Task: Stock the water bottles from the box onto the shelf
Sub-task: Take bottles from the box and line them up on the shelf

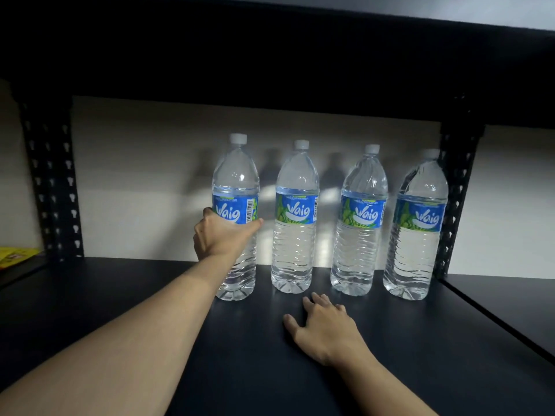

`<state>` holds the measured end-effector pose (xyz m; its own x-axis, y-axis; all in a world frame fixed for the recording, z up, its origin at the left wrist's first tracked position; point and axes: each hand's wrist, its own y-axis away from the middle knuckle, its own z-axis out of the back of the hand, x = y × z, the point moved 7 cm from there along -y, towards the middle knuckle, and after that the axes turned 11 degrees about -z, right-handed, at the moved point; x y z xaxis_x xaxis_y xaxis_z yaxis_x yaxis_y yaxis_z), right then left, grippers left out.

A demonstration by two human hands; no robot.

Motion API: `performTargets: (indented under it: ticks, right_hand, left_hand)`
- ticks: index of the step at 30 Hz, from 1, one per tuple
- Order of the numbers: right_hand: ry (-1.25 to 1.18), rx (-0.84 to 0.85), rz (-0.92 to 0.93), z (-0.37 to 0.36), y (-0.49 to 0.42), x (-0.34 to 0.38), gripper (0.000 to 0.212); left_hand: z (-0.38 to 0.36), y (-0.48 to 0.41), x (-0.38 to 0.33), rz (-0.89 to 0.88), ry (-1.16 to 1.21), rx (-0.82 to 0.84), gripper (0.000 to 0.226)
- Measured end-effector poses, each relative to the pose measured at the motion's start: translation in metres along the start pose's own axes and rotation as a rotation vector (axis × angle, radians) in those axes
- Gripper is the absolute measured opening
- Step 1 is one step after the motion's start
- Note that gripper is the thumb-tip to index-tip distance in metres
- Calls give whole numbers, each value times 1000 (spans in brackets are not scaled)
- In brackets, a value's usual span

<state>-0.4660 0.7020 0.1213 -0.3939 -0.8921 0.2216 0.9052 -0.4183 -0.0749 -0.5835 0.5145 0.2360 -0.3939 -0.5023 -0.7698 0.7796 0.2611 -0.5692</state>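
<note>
Several clear water bottles with blue and green labels stand upright in a row at the back of the dark shelf (pixel 120 295). My left hand (pixel 219 235) is wrapped around the middle of the leftmost bottle (pixel 237 181), which rests on the shelf. To its right stand a second bottle (pixel 295 220), a third bottle (pixel 360 223) and the rightmost bottle (pixel 419 229), none of them touched. My right hand (pixel 324 328) lies flat on the shelf in front of the second and third bottles, fingers spread, holding nothing. The box is out of sight.
Black perforated uprights stand at the left (pixel 51 187) and right (pixel 456 199) of the bay. A dark shelf board (pixel 270 55) hangs overhead. A yellow package (pixel 15 255) lies on the neighbouring shelf at far left. Bare shelf surface lies left of the bottles.
</note>
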Motion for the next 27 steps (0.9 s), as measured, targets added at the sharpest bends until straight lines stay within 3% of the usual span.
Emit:
performTargets:
  ticks: [7,14,27]
  right_hand:
    - [-11,1,7,-1,-1,-1,68]
    - [-29,4,1,-3,-2,-1,70]
    - [-33,15,-16,-1,0,-2,72]
  left_hand:
    - [-6,1,8,-23,35,58,84]
    - [-27,55,78,16,135,180,74]
    - [-46,42,88,27,111,235,74]
